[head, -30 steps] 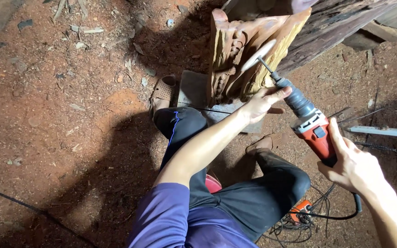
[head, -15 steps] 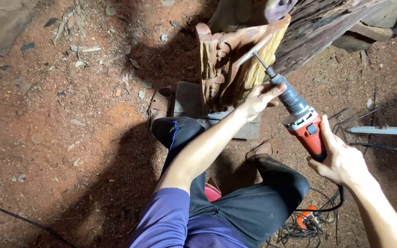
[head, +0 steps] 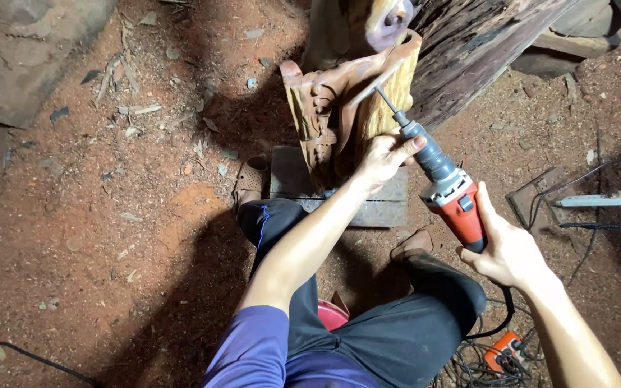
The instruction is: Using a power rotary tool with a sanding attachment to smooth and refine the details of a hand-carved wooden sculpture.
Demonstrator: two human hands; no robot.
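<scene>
Upper centre of the head view, I am looking down on a carved wooden block (head: 339,115) that is standing upright on a flat grey slab (head: 379,205), with a dark rough log (head: 483,65) leaning just behind it. My left hand (head: 382,159) is reaching up from the lower middle of the frame and is wrapping narrowly around the grey nose of a red and grey rotary carving tool (head: 447,190), fingers curled on it right beside the carving. My right hand (head: 504,251), in the right part of the frame, is closing firmly around the red rear body of the same tool, thumb lying along its side. The tool is slanting from lower right toward upper left, and its thin metal bit (head: 384,100) is meeting the pale yellow face of the carving near the top. A black cord (head: 501,320) is dropping from the back of the tool toward an orange plug block (head: 504,352) at the bottom right. My knees in dark trousers (head: 397,338) are spreading on either side of the slab, and a purple sleeve (head: 253,352) is showing at the bottom. Reddish sawdust-strewn ground (head: 109,215) is filling the left half, with wood chips scattered in the upper left.
</scene>
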